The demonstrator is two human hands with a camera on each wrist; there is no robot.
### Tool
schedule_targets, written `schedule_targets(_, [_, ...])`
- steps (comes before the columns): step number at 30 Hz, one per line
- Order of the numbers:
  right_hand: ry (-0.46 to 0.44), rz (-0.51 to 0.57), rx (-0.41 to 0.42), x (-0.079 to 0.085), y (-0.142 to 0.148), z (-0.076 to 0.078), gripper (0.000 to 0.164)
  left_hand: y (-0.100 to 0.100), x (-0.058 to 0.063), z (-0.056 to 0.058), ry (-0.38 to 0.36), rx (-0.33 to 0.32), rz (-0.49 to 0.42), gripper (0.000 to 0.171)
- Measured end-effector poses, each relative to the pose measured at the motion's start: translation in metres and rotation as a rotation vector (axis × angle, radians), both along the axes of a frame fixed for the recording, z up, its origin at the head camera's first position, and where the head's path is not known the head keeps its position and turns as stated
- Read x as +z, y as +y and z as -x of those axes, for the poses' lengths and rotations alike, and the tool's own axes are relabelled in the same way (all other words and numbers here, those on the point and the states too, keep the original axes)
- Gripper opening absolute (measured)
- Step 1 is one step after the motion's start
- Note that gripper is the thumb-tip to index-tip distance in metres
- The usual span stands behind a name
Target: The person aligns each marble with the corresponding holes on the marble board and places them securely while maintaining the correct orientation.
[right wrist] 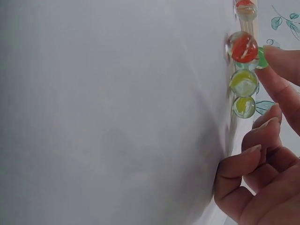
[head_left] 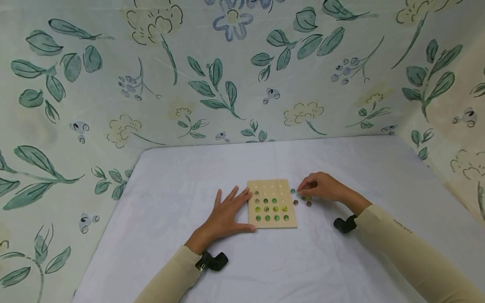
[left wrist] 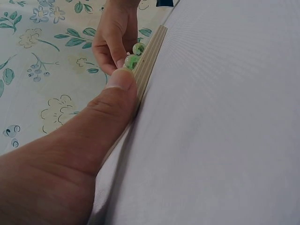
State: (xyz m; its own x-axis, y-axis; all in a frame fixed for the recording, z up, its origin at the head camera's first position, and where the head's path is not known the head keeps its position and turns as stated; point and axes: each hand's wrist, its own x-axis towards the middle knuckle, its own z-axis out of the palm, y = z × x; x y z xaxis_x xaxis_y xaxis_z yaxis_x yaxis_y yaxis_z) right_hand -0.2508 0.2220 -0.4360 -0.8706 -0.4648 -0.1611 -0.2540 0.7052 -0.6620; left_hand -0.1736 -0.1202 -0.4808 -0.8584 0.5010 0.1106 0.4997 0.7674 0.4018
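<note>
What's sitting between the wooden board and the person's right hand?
The head view shows a blue-green marble and, slightly lower, a reddish-brown marble on the white cloth between the wooden board and right hand.

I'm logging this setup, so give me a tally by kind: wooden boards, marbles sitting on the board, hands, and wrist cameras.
Wooden board: 1
Marbles on the board: 12
Hands, left hand and right hand: 2
Wrist cameras: 2
Total: 17
</note>
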Motion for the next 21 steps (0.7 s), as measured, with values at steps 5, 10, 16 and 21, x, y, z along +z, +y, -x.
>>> schedule_targets(5, [0.02,0.011,-0.013,0.0,-0.004,-0.003,0.01,0.0,-0.002,0.0,-0.008,0.007,0.011,0.106])
schedule_targets(10, [0.043,0.033,-0.019,-0.001,-0.009,-0.004,0.015,-0.001,-0.002,0.0,-0.013,0.006,0.022,0.106])
schedule_targets(16, [0.047,0.061,0.001,0.001,-0.016,-0.005,0.016,-0.001,-0.003,0.0,0.004,0.003,0.029,0.106])
schedule_targets(21, [0.033,0.079,0.007,0.003,-0.022,-0.008,0.016,-0.002,-0.002,0.0,0.001,-0.002,0.021,0.106])
